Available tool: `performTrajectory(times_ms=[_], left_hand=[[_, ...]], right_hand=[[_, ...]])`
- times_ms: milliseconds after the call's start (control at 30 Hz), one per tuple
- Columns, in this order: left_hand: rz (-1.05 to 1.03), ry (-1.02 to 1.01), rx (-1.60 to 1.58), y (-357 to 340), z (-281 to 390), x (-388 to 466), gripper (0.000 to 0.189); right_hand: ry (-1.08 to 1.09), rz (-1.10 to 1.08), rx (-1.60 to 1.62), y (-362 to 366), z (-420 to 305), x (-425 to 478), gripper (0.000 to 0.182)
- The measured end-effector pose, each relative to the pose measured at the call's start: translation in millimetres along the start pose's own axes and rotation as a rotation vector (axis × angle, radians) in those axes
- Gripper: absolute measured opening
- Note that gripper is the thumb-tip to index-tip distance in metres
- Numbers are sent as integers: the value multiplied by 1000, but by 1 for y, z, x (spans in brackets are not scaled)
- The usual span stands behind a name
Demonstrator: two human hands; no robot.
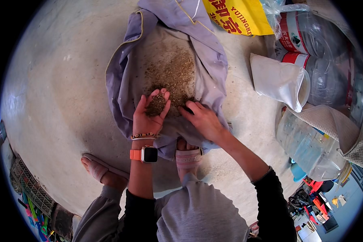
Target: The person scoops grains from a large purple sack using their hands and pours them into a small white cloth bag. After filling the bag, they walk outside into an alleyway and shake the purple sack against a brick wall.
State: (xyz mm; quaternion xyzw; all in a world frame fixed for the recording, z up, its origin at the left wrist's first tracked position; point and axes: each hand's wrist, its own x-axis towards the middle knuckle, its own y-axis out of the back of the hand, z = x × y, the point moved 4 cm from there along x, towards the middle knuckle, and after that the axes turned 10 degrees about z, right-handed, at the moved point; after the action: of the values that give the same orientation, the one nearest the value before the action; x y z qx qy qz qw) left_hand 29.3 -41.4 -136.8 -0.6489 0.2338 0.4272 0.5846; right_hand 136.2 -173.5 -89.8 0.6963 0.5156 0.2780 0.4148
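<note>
A purple-grey cloth with yellow piping [118,75] lies crumpled on the floor, its raised folds around a spread of brown, crumbly dried plant matter [175,69]. My left hand [151,110] is palm up and cupped, with a small heap of the same matter [157,104] resting in the palm and on the fingers. To its right, my right hand [201,116] is palm down with bent fingers, its fingertips touching the lower right edge of the spread. Whether those fingertips pinch any of it is hidden.
A white pouch [275,78] lies at the right beside large clear plastic bottles [329,72]. A yellow bag [239,16] is at the upper right. Below the pouch are a clear plastic container [311,145] and woven fabric [329,121]. My slippered foot [188,157] touches the cloth's near edge.
</note>
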Motion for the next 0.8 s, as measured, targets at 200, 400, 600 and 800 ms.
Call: performTrajectory(times_ms=[200, 400, 600, 800], left_hand=[[-25, 19, -29, 2, -1, 0, 42], [-8, 29, -31, 3, -2, 1, 41], [-56, 80, -7, 3, -16, -1, 42], [-171, 139, -4, -11, -32, -2, 44]], right_hand=[[104, 37, -12, -8, 6, 0, 37], [-3, 124, 161, -15, 20, -6, 25], [-228, 424, 534, 9, -11, 1, 20], [-243, 434, 552, 28, -37, 14, 30]])
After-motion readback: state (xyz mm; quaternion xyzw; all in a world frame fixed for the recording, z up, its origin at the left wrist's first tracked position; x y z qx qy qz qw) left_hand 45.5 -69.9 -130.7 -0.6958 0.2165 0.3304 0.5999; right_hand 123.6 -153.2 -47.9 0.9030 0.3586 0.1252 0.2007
